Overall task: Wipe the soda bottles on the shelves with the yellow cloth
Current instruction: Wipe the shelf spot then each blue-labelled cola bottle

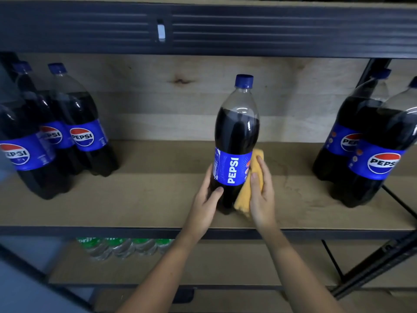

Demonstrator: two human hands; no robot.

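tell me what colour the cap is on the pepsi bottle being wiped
Blue. The cap of the middle Pepsi bottle shows clearly in the head view.

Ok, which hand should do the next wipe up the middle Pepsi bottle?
Right. The right hand already presses the yellow cloth against the middle bottle. The left hand grips the bottle's lower body, so it likely serves best steadying it.

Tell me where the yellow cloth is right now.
In the head view, the folded yellow cloth sits centre-right on the wooden shelf board, pressed by the right hand against the right side of the upright dark Pepsi bottle.
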